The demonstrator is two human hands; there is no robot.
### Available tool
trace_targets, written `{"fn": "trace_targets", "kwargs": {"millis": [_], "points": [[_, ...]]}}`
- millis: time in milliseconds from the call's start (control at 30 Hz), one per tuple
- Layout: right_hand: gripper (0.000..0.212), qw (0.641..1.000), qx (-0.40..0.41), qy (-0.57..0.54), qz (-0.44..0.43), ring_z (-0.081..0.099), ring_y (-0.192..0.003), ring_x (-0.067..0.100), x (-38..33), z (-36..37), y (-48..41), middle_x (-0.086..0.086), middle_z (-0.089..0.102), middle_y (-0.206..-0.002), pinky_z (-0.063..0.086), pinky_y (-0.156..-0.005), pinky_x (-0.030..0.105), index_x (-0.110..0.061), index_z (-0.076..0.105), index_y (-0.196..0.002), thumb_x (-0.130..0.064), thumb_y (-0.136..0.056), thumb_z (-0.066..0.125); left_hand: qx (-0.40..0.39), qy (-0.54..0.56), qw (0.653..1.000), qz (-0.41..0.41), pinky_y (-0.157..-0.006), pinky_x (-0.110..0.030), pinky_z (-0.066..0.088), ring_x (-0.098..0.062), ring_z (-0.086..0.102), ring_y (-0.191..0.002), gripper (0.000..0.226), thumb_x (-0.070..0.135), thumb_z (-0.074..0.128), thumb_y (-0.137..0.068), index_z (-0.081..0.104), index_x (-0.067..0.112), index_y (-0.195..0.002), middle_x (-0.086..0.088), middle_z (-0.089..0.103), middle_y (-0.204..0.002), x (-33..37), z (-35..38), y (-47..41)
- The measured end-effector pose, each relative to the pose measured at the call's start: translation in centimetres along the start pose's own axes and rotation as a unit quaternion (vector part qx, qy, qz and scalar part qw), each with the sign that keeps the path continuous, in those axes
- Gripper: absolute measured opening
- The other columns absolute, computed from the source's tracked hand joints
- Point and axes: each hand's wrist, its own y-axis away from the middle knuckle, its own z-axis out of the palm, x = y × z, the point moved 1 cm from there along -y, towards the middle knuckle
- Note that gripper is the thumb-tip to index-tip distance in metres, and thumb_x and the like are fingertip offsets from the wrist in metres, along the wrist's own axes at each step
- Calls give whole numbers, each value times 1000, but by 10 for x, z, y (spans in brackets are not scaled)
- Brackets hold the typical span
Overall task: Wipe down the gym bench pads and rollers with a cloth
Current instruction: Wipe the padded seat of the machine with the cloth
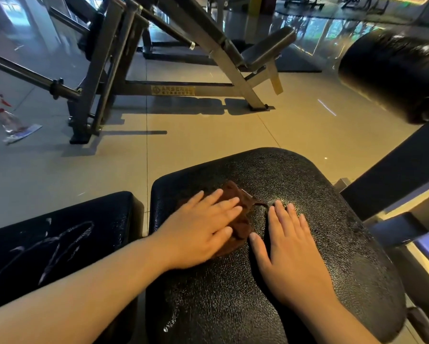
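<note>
So both hands are flat on the big black pad (320, 194) here. The left hand (198, 229) is palm down on top of the brown cloth (243, 219), which is scrunched up roughly mid-pad, a bit toward the left edge. The fingers (223, 204) are straight and spread fairly wide, pointing up and to the right, pressing the cloth into the pad rather than gripping it. The left forearm comes in from the lower left at a low angle, crossing over the second pad (59, 232) next door, which has whitish streaks on it. The right hand (290, 247) lies flat on the bare pad just beside the cloth, holding nothing, with its fingers (283, 214) straight, fairly close together and pointing away from the person. Its thumb sticks out toward the cloth; can't tell if it actually touches. The pad surface looks speckled with fine droplets. Up top right there's a fat black roller (392, 75), a bit blurry. Further back on the tiled floor (208, 140) sits another machine (173, 90) with a yellow label on its base, and a clear spray bottle (7, 117) with a red trigger stands well off to the left
</note>
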Motion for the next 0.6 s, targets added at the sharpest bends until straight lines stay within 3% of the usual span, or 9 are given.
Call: {"fn": "trace_targets", "kwargs": {"millis": [67,167,200,300,400,467,600], "points": [[76,1000,3,-7,1,-18,-150,16,0,-1,0,0,-10,-165,-9,-122,36,-17,1,-158,-63,-99,11,9,-23,999,-48,-122,-39,-10,-13,-12,-152,56,46,24,-104,11,34,-158,15,-1,-165,-19,-2,-9],[75,1000,6,-13,4,-18,-150,14,-1,-2,-1,-1,-9,-165,-10,-121,34,-18,2,-158,-63,-99,14,15,-39,981,-191,-121,-45,-11,-26,-16,-152,62,48,22,-103,8,23,-158,0,-10,-167,-34,-6,-41],[75,1000,6,-13,4,-17,-150,14,-1,-2,-2,-1,-8,-165,-10,-121,34,-18,2,-158,-63,-99,15,17,-44,979,-199,-122,-48,-9,-26,-15,-152,63,48,21,-103,7,21,-158,0,-9,-167,-29,-6,-50],[76,1000,1,-7,-3,-18,-150,13,0,-1,-2,-1,-9,-165,-11,-121,34,-17,2,-158,-63,-99,14,16,-45,993,-108,-123,-50,-2,-19,-6,-153,62,48,20,-103,6,25,-159,7,1,-167,-3,-4,-40],[77,1000,2,-6,-2,-18,-150,13,-1,-1,-1,0,-8,-165,-11,-121,34,-16,2,-158,-63,-98,11,1,-34,998,-55,-124,-43,-5,-9,-14,-151,61,51,18,-103,0,32,-158,16,-6,-165,3,1,2],[77,1000,1,-12,3,-19,-149,13,-1,-2,-1,0,-9,-165,-10,-122,34,-16,1,-158,-63,-99,11,2,-33,992,-119,-124,-42,-4,-9,-15,-151,61,50,18,-103,-1,31,-158,15,-7,-165,-17,1,11],[77,1000,3,-11,4,-19,-149,12,-1,-3,-2,-1,-10,-165,-10,-122,34,-16,0,-158,-63,-99,13,14,-7,959,-284,-123,-54,-1,-25,-9,-153,64,47,18,-103,6,19,-158,2,-1,-167,-43,-4,-34]]}}
